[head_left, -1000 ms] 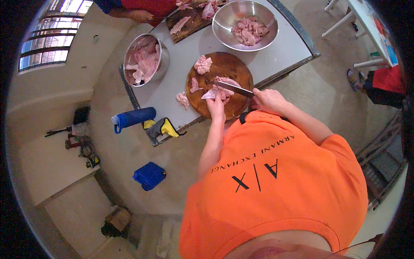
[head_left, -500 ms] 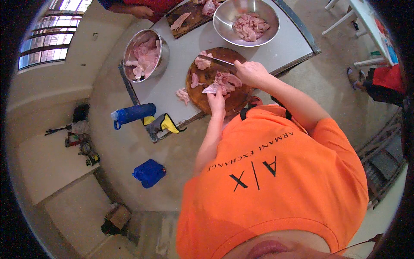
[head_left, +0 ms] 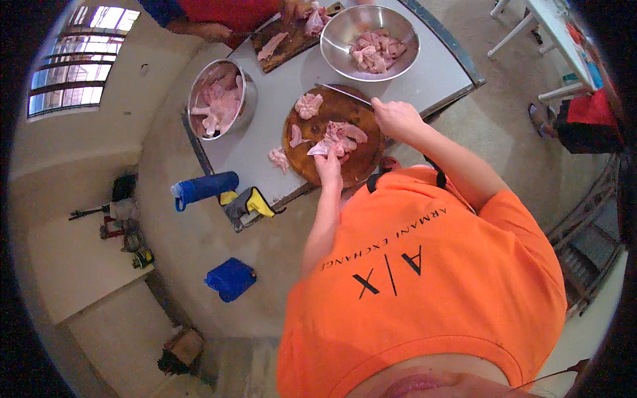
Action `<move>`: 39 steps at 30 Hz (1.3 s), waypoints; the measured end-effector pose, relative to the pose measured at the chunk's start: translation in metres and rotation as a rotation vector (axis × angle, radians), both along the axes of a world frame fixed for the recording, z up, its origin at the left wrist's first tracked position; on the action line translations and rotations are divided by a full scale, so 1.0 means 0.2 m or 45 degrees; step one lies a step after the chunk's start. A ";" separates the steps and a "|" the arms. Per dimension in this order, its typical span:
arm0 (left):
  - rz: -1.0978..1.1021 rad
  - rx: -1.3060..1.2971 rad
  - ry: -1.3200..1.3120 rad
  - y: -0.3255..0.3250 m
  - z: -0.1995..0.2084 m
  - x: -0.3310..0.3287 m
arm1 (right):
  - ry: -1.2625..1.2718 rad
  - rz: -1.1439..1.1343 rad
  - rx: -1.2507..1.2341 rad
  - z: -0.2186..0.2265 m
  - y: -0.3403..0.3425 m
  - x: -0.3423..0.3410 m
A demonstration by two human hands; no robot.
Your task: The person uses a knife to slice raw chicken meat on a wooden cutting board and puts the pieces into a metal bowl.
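Note:
A round wooden cutting board (head_left: 363, 160) lies near the table's front edge with raw meat on it. My left hand (head_left: 329, 170) pinches the near edge of a pale pink meat piece (head_left: 344, 136) in the board's middle. In my right hand (head_left: 398, 121), closed round its handle, is a knife (head_left: 345, 95). Its blade points left over the board's far part, apart from the meat. A lump of pale trimmings (head_left: 308, 106) sits at the board's far left. Below it lies a small meat strip (head_left: 296, 137). More trimmings (head_left: 279, 160) rest on the table beside the board.
A steel bowl (head_left: 328, 50) of cut meat stands beyond the board; another steel bowl (head_left: 249, 99) with larger pieces stands left. Across the table, a co-worker's hand (head_left: 215, 31) is by a rectangular board (head_left: 282, 54). A blue bottle (head_left: 207, 188) and grey-yellow cloth (head_left: 249, 204) are at the left corner.
My right hand has drawn the knife rightward, away from the trimmings at the far left. My left hand keeps its hold on the meat. A co-worker's second hand shows at the far board.

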State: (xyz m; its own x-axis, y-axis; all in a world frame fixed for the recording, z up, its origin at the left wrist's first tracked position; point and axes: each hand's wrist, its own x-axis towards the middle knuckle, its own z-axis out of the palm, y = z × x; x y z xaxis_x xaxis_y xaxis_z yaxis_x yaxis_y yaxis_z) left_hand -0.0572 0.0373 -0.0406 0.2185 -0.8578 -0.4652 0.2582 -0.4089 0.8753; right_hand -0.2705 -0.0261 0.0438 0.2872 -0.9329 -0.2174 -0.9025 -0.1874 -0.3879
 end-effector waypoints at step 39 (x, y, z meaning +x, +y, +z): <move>-0.001 0.011 -0.007 0.02 -0.09 0.03 | -0.362 -0.223 0.392 -0.29 0.14 -0.21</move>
